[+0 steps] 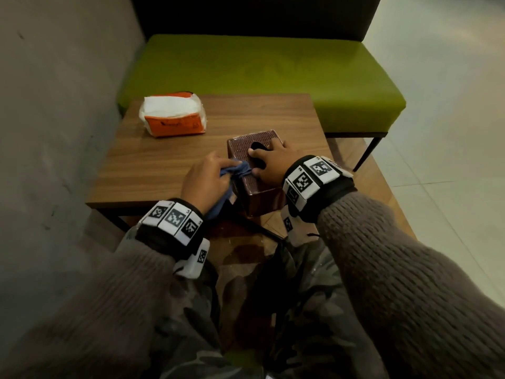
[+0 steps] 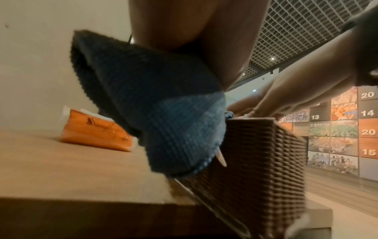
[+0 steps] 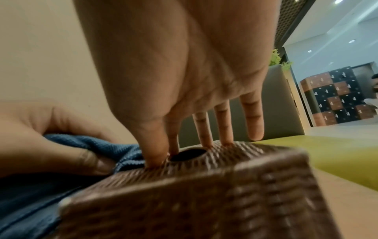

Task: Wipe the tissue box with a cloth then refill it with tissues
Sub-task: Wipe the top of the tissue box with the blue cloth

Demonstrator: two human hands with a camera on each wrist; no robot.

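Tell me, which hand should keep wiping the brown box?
The left hand, probably. It already holds the blue cloth bunched against the tissue box. The right hand rests with straight fingers on the box top by the hole, steadying it.

Tissue box (image 3: 204,202) near corner blurred; tissue pack (image 2: 96,131) lettering unreadable.
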